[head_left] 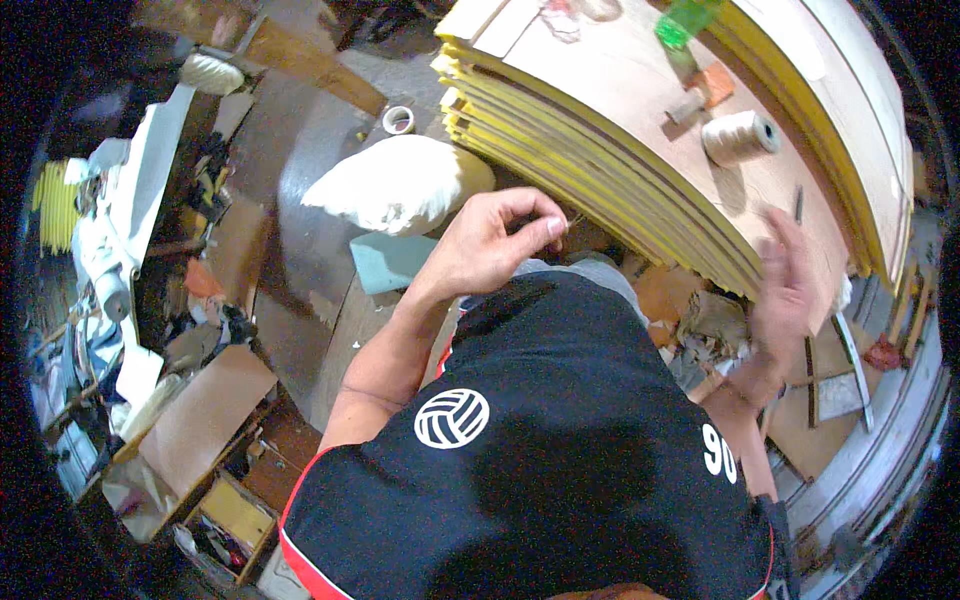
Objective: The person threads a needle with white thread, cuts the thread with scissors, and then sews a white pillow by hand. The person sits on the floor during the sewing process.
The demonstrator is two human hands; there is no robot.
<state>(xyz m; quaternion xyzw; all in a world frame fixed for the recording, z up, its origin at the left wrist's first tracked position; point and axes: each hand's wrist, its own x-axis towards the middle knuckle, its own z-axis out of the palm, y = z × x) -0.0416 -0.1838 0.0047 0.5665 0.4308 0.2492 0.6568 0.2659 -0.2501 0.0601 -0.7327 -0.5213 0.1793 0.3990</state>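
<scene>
My left hand (500, 240) is raised before my torso, thumb and forefinger pinched together. Something thin shows faintly at the fingertips, too small to name. Further right, my right hand (785, 270) is blurred by motion at the edge of a stack of boards (600, 170) with yellow edges. Its fingers look stretched out, and I see nothing in them. On the top board near it lie a short dark stick (799, 205) and a large cone of beige thread (740, 138). Beside the cone are a smaller spool (685, 106), an orange scrap (714, 84) and a green see-through object (682, 24).
A full white sack (405, 185) sits left of the stack, with a tape roll (398, 120) behind it and a pale teal sheet (388, 262) in front. Cluttered cloth and boxes (205, 410) line the left. Crumpled scraps (710, 325) lie below the stack's near edge.
</scene>
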